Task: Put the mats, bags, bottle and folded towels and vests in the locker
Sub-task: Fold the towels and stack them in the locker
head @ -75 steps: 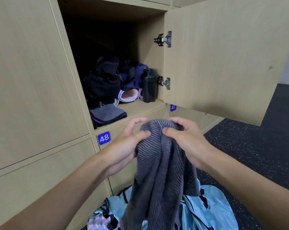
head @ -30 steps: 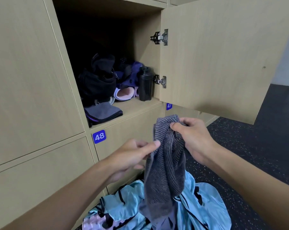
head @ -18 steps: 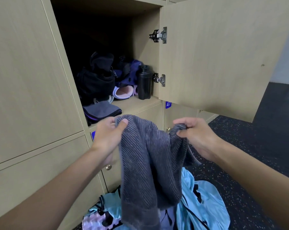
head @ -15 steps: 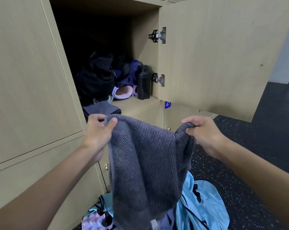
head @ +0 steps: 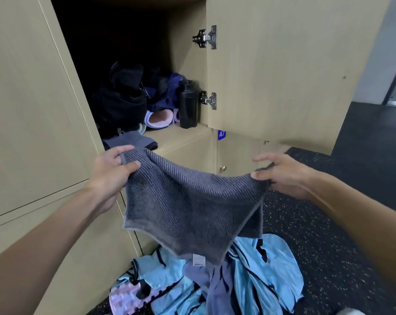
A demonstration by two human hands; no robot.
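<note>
Two hands hold a dark grey ribbed terry towel (head: 192, 208) spread in the air before the open beige wooden locker (head: 181, 134), just below its shelf edge. The left hand (head: 111, 169) pinches one top corner between thumb and curled fingers. The right hand (head: 283, 176) pinches the opposite corner under its thumb, forefinger stretched out. The cloth sags between them, so it looks light, limp and easy to grip. It should fold readily but keep no shape, and is best taken by its corners or hems. A folded grey towel (head: 133, 140) lies on the shelf.
</note>
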